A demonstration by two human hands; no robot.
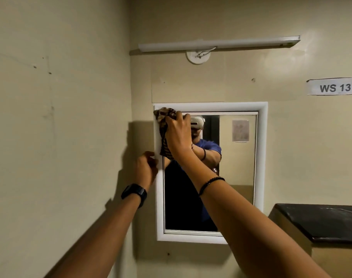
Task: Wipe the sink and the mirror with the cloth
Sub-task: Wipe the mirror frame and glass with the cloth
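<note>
A mirror (237, 173) in a white frame (260, 157) hangs on the beige wall. My right hand (178, 135) grips a brown patterned cloth (164, 119) and presses it against the mirror's top left corner, partly over the frame. My left hand (146, 169) holds the frame's left edge about halfway down, fingers curled round it. The sink is out of sight. The glass reflects a person in a blue shirt.
A white tube light (219, 44) is fixed above the mirror. A paper label reading WS 13 (334, 87) sticks to the wall at the right. A dark-topped ledge (319, 221) juts out at the lower right. The left side wall (60, 117) stands close.
</note>
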